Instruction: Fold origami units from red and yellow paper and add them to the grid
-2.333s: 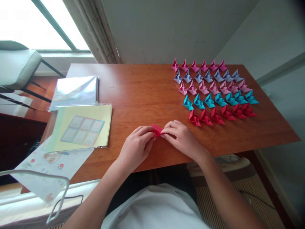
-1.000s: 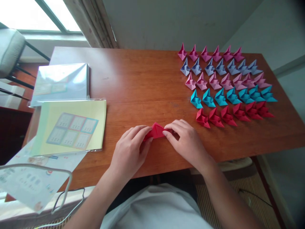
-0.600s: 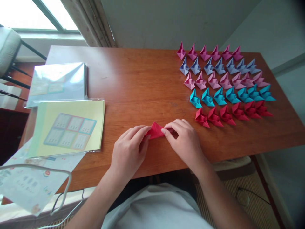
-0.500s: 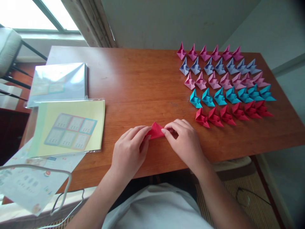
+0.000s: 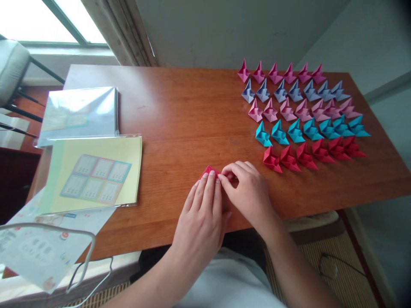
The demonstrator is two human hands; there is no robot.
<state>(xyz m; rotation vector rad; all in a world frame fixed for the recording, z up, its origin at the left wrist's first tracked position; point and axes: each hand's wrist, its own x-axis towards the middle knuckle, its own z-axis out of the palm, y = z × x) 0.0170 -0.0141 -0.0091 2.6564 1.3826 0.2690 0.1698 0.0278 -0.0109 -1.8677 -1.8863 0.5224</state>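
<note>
A small folded red origami paper [image 5: 208,168] lies on the table near its front edge, mostly covered by my fingers. My left hand [image 5: 199,216] rests over it with fingers stretched out flat, the tips pressing on the paper. At the paper's right end, my right hand [image 5: 248,187] pinches the corner between thumb and index finger. To the right and beyond stand rows of folded paper pieces with pointed tips: red [image 5: 272,159], turquoise [image 5: 263,134], pink [image 5: 255,111], lavender [image 5: 248,91] and magenta [image 5: 243,72].
On the left of the wooden table [image 5: 180,115] lie a clear-wrapped paper pack [image 5: 83,102] and a yellow pack [image 5: 128,188]. A printed sheet [image 5: 35,248] and a white curved frame [image 5: 91,244] are at the lower left. A chair [image 5: 14,64] stands beyond.
My left hand has let go of the paper's left end and moved right, its fingers now laid flat on top. My right hand keeps its pinch at the right corner.
</note>
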